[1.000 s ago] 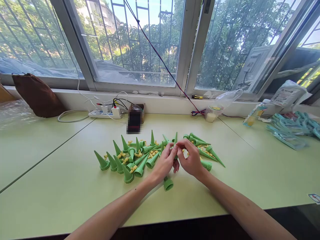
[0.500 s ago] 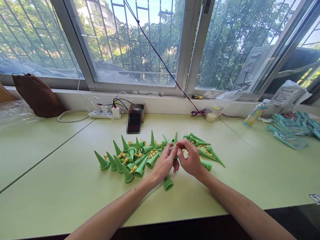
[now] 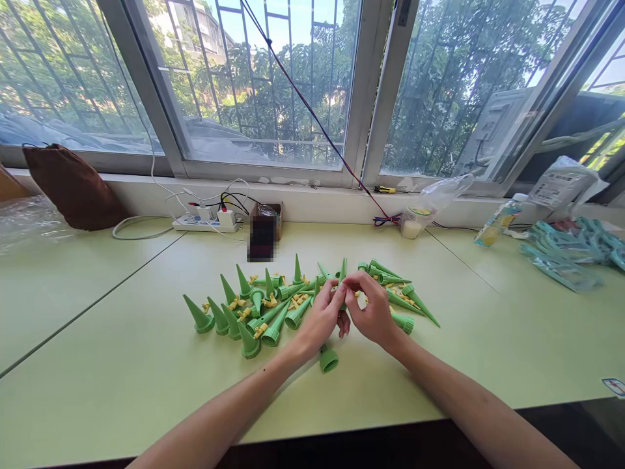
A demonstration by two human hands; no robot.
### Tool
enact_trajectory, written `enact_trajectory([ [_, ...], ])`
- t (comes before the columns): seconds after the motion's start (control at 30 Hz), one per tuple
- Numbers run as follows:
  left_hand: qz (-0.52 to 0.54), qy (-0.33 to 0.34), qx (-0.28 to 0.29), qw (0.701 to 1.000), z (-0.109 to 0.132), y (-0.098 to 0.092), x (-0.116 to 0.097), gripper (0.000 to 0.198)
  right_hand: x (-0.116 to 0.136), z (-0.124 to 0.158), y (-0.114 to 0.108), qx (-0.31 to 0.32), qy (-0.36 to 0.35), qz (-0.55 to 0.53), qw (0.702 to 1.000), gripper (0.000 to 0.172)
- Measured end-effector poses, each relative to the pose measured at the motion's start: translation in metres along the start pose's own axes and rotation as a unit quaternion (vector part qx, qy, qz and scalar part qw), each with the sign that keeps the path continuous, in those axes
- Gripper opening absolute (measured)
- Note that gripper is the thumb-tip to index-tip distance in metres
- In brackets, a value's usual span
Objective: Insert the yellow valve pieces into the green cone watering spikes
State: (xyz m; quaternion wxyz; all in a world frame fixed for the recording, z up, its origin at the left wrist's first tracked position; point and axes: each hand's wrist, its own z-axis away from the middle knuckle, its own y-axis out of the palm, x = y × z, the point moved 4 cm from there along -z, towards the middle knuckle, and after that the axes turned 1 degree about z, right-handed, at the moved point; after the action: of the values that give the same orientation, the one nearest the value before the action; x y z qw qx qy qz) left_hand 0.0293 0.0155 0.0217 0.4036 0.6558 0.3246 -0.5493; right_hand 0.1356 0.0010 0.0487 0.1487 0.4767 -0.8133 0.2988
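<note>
My left hand (image 3: 323, 317) is closed around a green plastic watering spike (image 3: 343, 268), whose pointed end rises above the fingers. Pressed up against it, my right hand (image 3: 370, 307) pinches thumb and forefinger together at the spike's side; whatever is in that pinch is hidden. Several more green spikes (image 3: 198, 317) stand or lie around both hands, with small yellow valve pieces (image 3: 260, 330) scattered among them. One loose spike (image 3: 329, 360) lies just below my left hand, its wide ribbed end toward me and its upper part covered.
A power strip (image 3: 188, 223) with plugs and a small box (image 3: 278, 225) sit at the back near the window. Farther right are a plastic cup (image 3: 413, 225), a bottle (image 3: 500, 221) and bagged teal items (image 3: 561, 260). A brown bag (image 3: 73, 189) rests at the back left.
</note>
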Motion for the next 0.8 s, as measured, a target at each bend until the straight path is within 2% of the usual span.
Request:
enact_trajectory([
  [0.8, 0.002, -0.001, 0.002, 1.000, 0.0000, -0.0003, 0.0002, 0.039, -0.0009, 0.0001, 0.0008, 0.006, 0.008, 0.003, 1.000, 0.011],
])
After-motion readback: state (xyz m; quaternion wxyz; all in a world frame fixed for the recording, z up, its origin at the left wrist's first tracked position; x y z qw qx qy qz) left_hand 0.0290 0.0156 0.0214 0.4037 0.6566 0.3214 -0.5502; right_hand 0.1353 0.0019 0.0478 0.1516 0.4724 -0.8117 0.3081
